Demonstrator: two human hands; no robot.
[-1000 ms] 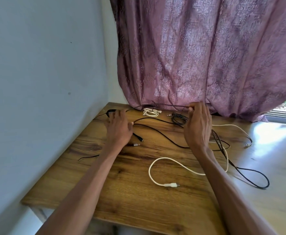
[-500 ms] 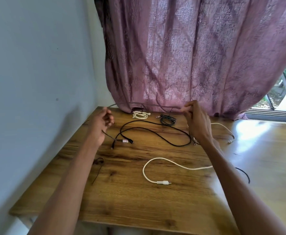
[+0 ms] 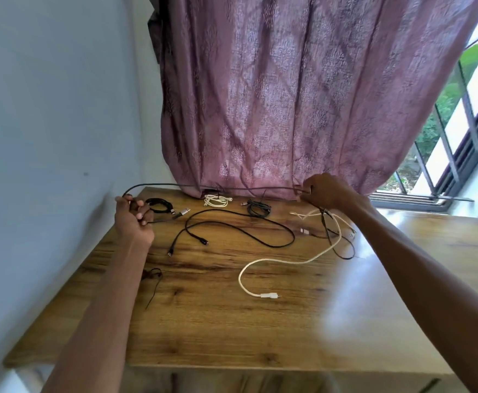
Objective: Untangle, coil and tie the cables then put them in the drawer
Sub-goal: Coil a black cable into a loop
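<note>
Stretched tight above the brown wooden table (image 3: 203, 321): one long thin black cable (image 3: 220, 188), up in the air between both hands. Left hand (image 3: 132, 219) curled around one end, near a silver plug (image 3: 183, 212). Right hand (image 3: 324, 192) pinching the other end with bent fingers. Probably light, soft and bendy, easy to loop. Best held near the ends, not by the plugs. Loose white cable (image 3: 288, 260) and small tied bundles lying on the table.
</note>
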